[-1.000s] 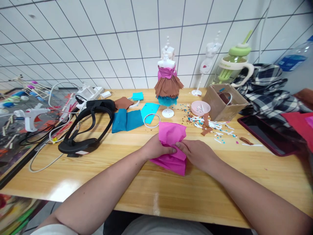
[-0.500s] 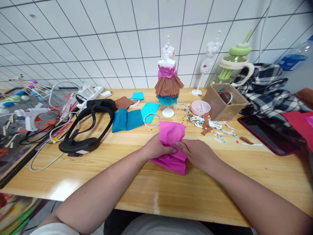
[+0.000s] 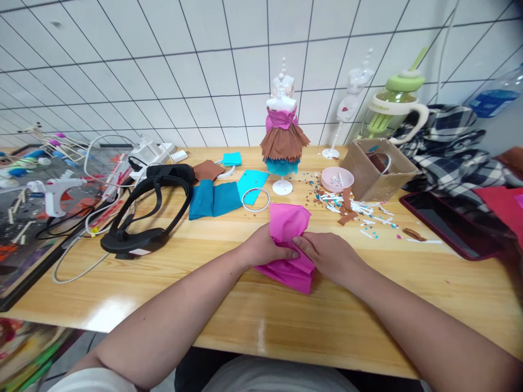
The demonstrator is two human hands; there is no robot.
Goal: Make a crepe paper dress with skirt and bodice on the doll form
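Note:
A sheet of pink crepe paper is pinched at its middle between my two hands, just above the table. My left hand is closed on its left side, thumb across the front. On the right side my right hand grips the same sheet, with its thumb near the left thumb. The paper flares above and below the pinch; most fingers are hidden behind it. Beyond it stands a small white mannequin dressed in a pink top and a brown paper skirt over blue ruffles.
Left lie folded teal paper, a white ring, a black headset and a glue gun. Right are a pink dish, paper scraps, a cardboard box, a dark tray, a green-lidded jug and another mannequin.
The pink paper's upper part looks slightly more gathered at the pinch. Both hands keep nearly the same grip, and the whole view has shifted a little.

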